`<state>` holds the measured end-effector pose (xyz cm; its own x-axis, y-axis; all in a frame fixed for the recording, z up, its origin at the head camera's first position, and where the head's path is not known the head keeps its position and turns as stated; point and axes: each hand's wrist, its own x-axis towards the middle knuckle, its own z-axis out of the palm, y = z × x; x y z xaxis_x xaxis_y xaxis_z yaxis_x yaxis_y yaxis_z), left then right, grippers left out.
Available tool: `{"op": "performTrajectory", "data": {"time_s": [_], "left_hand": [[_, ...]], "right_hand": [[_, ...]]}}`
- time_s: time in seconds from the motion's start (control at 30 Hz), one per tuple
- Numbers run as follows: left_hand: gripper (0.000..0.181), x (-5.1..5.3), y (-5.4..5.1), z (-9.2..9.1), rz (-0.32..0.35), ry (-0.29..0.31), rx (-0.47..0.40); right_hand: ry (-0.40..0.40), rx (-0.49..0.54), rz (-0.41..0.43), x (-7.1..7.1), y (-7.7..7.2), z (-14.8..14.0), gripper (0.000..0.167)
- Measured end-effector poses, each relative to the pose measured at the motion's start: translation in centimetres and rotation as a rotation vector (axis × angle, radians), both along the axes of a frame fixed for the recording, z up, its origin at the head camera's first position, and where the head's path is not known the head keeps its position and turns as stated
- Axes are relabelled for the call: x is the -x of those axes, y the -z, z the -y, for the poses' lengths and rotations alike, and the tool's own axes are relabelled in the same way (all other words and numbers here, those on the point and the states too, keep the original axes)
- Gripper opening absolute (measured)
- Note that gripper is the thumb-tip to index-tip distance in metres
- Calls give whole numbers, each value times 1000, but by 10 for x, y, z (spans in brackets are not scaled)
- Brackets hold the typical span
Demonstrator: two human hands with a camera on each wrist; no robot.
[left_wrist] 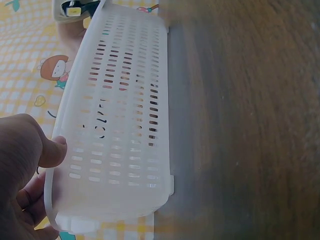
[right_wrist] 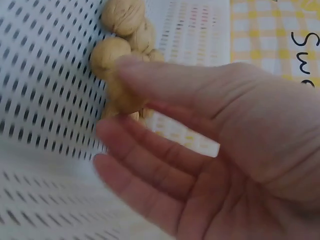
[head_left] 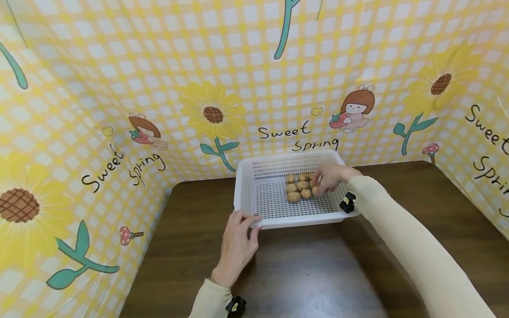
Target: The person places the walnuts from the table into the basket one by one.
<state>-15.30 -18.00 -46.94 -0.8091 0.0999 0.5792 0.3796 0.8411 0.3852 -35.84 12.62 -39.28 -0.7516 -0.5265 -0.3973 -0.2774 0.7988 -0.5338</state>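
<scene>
A white plastic basket [head_left: 296, 221] with slotted walls stands on the table, and several tan walnuts [head_left: 293, 197] lie grouped on its floor, right of the middle. My left hand [head_left: 238, 238] holds the basket's near left corner; in the left wrist view its thumb [left_wrist: 52, 151] presses the outer wall while the fingers curl over the rim. Inside the basket, my right hand [head_left: 330, 177] is at the right side of the group. The right wrist view has its thumb and fingertips pinching one walnut [right_wrist: 125, 95], partly hidden by the thumb, beside other walnuts [right_wrist: 122, 16].
The dark brown wooden table [head_left: 191, 247] extends around the basket. Behind it and at both sides hangs a yellow checked cloth [head_left: 254, 79] with printed sunflowers and lettering, close to the basket's far wall. Each sleeved wrist wears a small black device [head_left: 347, 202].
</scene>
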Motion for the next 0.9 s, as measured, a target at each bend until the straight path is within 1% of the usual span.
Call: {"op": "performTrajectory", "data": {"time_s": [0.13,0.37,0.47,0.6,0.67,0.8,0.9], "left_hand": [[22,0,-1,0,10,0,3],[22,0,-2,0,0,-2,8],[22,0,-1,0,-4,-2,10],[22,0,0,0,-3,-3,9],[22,-1,-1,0,1,-1,7],[23,-1,-1,0,8,3,-2],[23,-1,-2,0,8,3,-5]], "right_hand": [[10,-33,29,-2,1,2,42],[18,-18,9,-2,3,0,45],[4,-26,18,-1,5,-1,36],[-3,-36,75,-3,6,-1,19],[6,-34,104,-5,6,-1,14],[17,-19,139,-8,3,-1,15],[5,-22,113,-10,-2,-2,22]]}}
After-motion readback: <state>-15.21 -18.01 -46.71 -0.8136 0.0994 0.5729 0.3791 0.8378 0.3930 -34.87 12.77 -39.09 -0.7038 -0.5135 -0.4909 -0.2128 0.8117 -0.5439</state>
